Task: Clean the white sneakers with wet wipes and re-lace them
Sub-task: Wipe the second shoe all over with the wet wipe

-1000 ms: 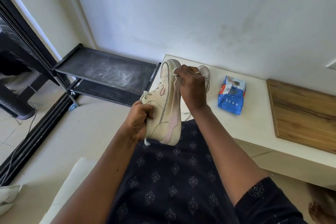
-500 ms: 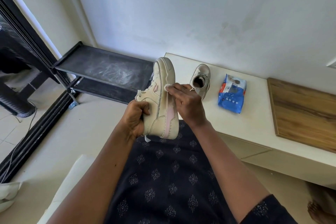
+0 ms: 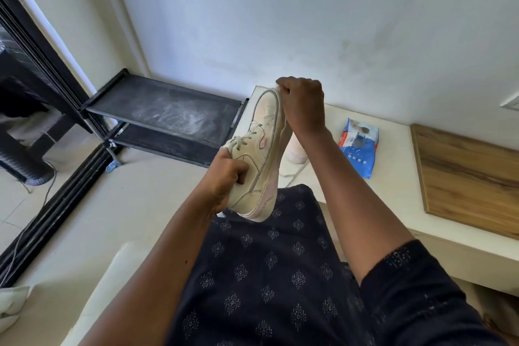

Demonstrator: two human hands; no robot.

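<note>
left hand [image 3: 227, 174] grips the heel end of the held sneaker [image 3: 261, 154], raised over the lap, toe pointing away. right hand [image 3: 303, 104], fingers curled on a barely visible wipe [image 3: 277, 89], sits at the held sneaker's toe. just behind it, second sneaker [image 3: 296, 153] on the worktop [image 3: 393, 191]; further right, blue wipes pack [image 3: 358, 147]; to its left, black rack [image 3: 168, 115].

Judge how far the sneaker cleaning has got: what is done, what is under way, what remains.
Done: nothing clearly; the held sneaker looks dingy. Under way: the left hand grips it while the right hand presses a wipe to its toe end. Remaining: the second sneaker on the table, and re-lacing.
</note>
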